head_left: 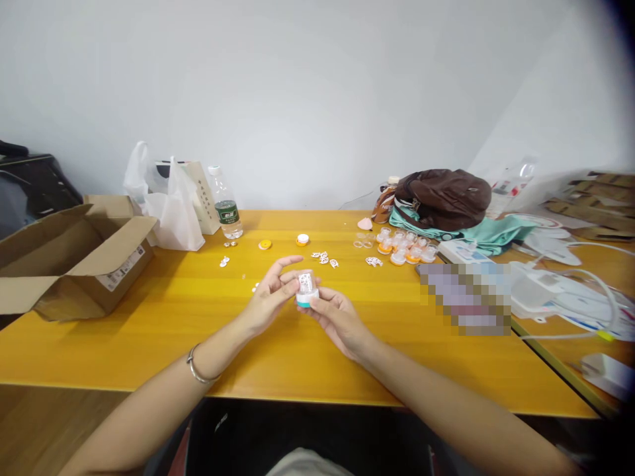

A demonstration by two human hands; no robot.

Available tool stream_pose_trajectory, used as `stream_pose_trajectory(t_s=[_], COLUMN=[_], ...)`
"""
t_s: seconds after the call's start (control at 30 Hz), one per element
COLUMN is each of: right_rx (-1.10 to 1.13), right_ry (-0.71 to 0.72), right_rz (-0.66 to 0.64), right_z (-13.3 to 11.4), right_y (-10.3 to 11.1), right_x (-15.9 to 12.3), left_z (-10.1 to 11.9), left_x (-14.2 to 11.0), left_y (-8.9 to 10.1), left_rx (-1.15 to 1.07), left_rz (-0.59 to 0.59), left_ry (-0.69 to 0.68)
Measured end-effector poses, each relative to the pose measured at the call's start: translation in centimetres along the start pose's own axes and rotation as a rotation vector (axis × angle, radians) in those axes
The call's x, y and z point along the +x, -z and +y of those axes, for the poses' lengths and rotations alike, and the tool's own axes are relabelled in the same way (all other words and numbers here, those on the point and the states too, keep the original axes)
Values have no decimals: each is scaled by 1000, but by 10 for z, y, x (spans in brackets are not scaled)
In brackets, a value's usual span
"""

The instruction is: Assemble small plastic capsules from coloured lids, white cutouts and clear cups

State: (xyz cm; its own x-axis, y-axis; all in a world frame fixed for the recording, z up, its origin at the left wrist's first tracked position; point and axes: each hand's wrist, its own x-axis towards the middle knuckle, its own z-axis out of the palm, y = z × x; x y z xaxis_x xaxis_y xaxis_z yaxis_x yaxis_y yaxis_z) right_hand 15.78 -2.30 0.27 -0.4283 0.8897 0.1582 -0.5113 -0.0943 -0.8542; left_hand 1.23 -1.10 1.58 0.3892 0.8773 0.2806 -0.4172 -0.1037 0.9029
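A small clear plastic container [307,284] with a white and teal base is held upright above the table, and white patterned pieces show inside it. My right hand [342,322] grips its base between thumb and fingers. My left hand [270,296] is closed at its clear top, thumb against the side and index finger raised. Just beyond lie several white cut-out pieces [324,258]. Farther back are an orange-rimmed white cap [302,239] and a yellow round piece [265,244]. Small white round parts [225,262] lie to the left.
Several similar containers with orange bases [405,248] stand at the right, beside clear rings [362,242]. A brown bag [444,197], a pixelated flat object [466,299] and white cables [585,291] are farther right. At left are a water bottle [228,211] and an open cardboard box [94,264].
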Motion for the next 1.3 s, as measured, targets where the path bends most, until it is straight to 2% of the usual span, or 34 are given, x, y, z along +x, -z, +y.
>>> stream_pose_trajectory(t_s=[0.1,0.23,0.3,0.5,0.63,0.77,0.93,1.3], right_rx=[-34,-85,-104,-128,-140,-162,-233,-195], right_ry=[10,6,11,40,31,44,108,65], right_rz=[9,1,-9,-10,-5,10,80,31], right_z=[1,3,5,7,6,6,8,9], right_y=[0,0,1,6,6,6,5,9], right_x=[0,0,0,2,2,2,3,1], left_z=[1,-5,-6,-2,-1,2,3,2], left_x=[0,3,3,1,0,-1,2,3], left_y=[0,2,3,1,0,-2,-2,3], left_rx=[-5,154,193,140,191,91,290,412], left_rz=[-42,130,154,11,66,2,122,41], left_ry=[2,-174,-220,-145,-192,-78,-22,-30])
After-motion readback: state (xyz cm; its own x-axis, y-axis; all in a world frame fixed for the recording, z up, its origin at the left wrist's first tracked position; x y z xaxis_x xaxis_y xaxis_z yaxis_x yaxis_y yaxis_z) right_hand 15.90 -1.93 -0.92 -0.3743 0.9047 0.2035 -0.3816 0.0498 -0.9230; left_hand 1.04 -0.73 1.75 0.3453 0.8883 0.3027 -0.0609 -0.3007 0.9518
